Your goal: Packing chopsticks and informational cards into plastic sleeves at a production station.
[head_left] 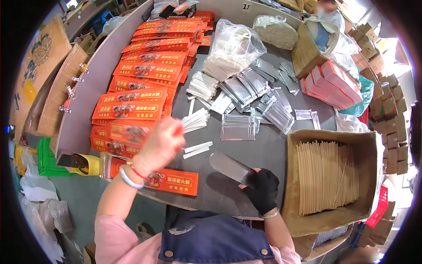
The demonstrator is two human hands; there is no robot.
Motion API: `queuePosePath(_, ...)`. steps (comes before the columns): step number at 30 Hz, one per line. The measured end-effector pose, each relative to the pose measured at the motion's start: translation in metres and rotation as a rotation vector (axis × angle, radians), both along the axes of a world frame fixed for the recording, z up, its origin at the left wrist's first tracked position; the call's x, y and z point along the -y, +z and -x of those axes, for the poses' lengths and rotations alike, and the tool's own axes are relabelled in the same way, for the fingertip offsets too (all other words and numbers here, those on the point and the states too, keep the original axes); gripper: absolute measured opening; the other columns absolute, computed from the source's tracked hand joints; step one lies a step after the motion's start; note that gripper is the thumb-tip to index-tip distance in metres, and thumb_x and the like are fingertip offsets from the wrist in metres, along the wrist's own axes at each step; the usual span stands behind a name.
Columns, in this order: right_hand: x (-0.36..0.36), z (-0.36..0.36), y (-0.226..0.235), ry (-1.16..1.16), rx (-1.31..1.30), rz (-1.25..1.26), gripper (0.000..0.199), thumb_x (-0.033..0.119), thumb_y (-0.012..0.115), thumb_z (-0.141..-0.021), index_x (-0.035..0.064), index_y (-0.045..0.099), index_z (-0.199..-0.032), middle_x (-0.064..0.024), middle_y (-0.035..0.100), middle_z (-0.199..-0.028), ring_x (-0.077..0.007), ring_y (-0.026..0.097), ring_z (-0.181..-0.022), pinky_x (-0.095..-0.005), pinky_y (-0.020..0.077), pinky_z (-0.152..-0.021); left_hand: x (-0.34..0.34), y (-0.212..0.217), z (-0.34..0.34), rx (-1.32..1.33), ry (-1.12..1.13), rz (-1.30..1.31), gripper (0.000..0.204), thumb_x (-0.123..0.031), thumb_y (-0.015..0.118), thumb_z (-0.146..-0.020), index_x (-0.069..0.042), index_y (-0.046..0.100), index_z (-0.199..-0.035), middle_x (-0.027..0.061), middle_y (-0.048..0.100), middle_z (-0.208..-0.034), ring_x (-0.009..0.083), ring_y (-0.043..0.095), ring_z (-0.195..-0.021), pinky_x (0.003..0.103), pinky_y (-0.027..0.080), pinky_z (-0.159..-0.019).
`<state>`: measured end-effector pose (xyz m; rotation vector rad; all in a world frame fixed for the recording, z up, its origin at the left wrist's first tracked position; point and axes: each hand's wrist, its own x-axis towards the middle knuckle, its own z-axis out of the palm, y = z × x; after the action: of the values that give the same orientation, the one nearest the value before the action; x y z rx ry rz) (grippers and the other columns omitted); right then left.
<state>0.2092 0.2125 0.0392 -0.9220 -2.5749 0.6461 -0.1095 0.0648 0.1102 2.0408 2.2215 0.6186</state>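
My left hand (pixel 161 143), bare and smeared by motion, is above the near end of the red printed paper sleeves (pixel 132 103). Its fingers are too blurred to show whether they hold anything. A blurred red sleeve (pixel 127 131) lies just left of it, and a single sleeve (pixel 176 181) rests flat below its wrist near the table's front edge. In a black fingerless glove, my right hand (pixel 263 189) is closed on one end of a flat, greyish, shiny strip with a rounded tip (pixel 228 167), which points up and left over the dark table.
Clear flat packets (pixel 237 127) and white paper-wrapped strips (pixel 198 119) lie mid-table. A carton of wooden chopsticks (pixel 327 176) stands at right. Behind are a clear plastic bag (pixel 233 44) and pink-red packs (pixel 332 83). A grey partition (pixel 94 70) edges the left; a yellow roll (pixel 86 163) sits at the corner.
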Motion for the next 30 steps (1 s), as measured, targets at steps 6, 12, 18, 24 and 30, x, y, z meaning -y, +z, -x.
queuePosePath(6, 0.007, 0.001, 0.016, 0.102, 0.097, -0.102, 0.063, 0.040, 0.085, -0.060, 0.0085, 0.061, -0.110, -0.0067, 0.063, -0.099, -0.0281, 0.058, -0.096, -0.0444, 0.0373, -0.090, 0.056, -0.081, -0.090, 0.125, 0.478, 0.135, 0.084, -0.047, 0.083, -0.065, -0.004, 0.054, -0.131, 0.0195, 0.042, -0.138, 0.0422, 0.035, -0.130, 0.065, 0.025, -0.106)
queuePosePath(12, 0.009, -0.005, 0.018, 0.243, 0.200, -0.111, 0.064, 0.044, 0.083, -0.061, 0.0105, 0.061, -0.111, -0.0069, 0.063, -0.101, -0.0278, 0.058, -0.098, -0.0480, 0.0343, -0.093, 0.066, -0.114, -0.104, 0.437, 0.591, 0.080, 0.097, -0.046, 0.088, -0.061, 0.000, 0.048, -0.137, 0.0199, 0.040, -0.143, 0.0416, 0.030, -0.137, 0.057, 0.014, -0.115)
queuePosePath(18, 0.043, 0.034, -0.016, 0.396, 0.186, 0.076, 0.066, 0.051, 0.077, -0.067, 0.0107, 0.060, -0.116, -0.0100, 0.061, -0.111, -0.0295, 0.055, -0.110, -0.0530, 0.0308, -0.101, 0.066, -0.109, -0.107, 0.409, 0.569, 0.122, 0.098, -0.043, 0.088, -0.061, -0.001, 0.046, -0.139, 0.0209, 0.037, -0.147, 0.0419, 0.028, -0.139, 0.057, 0.015, -0.115)
queuePosePath(24, 0.029, 0.036, -0.025, 0.325, -0.040, -0.064, 0.062, 0.041, 0.082, -0.069, 0.0111, 0.060, -0.119, -0.0111, 0.060, -0.117, -0.0321, 0.055, -0.108, -0.0494, 0.0367, -0.095, 0.045, -0.119, -0.079, 0.467, 0.381, -0.054, 0.051, -0.021, 0.082, -0.073, -0.004, 0.062, -0.117, 0.0172, 0.055, -0.122, 0.0363, 0.051, -0.116, 0.046, 0.038, -0.102)
queuePosePath(30, -0.055, -0.124, -0.037, -0.598, 0.074, -0.339, 0.038, 0.023, 0.078, -0.076, 0.0013, 0.062, -0.103, -0.0174, 0.062, -0.098, -0.0369, 0.060, -0.094, -0.0448, 0.0486, -0.083, 0.001, -0.120, -0.048, 0.135, 0.294, -0.062, 0.011, -0.010, 0.072, -0.078, -0.006, 0.063, -0.081, 0.0088, 0.055, -0.083, 0.0305, 0.053, -0.084, 0.041, 0.042, -0.072)
